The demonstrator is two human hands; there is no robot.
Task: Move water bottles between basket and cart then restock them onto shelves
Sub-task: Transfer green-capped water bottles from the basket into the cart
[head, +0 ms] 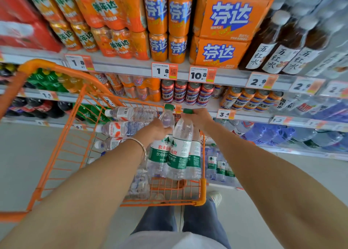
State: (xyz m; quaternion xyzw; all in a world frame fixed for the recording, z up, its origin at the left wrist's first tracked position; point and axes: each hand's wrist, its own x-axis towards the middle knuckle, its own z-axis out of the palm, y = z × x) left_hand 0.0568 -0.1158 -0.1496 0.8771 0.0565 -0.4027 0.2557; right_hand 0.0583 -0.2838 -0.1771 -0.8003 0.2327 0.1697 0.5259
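Green-capped water bottles [179, 149]: clear plastic with green-and-white labels, upright and bunched, touching one another, held above the near right corner of the cart.
Left hand [159, 128]: fingers curled round the neck of the leftmost bottle, just below its cap.
Right hand [199, 117]: clenched over the top of the next bottle, cap showing above the fingers; cannot tell whether it also holds the bottle behind.
Bracelet [140, 146]: silver band on the left wrist.
Cart [203, 192]: orange wire basket, standing close to the shelves.
Loose bottles [122, 129]: red-and-white labels, lying on their sides in the cart, white caps to the left.
Shelves [131, 67]: orange soda cans [165, 22] above, price tags along the edges, more green-labelled water [216, 164] on the bottom row.
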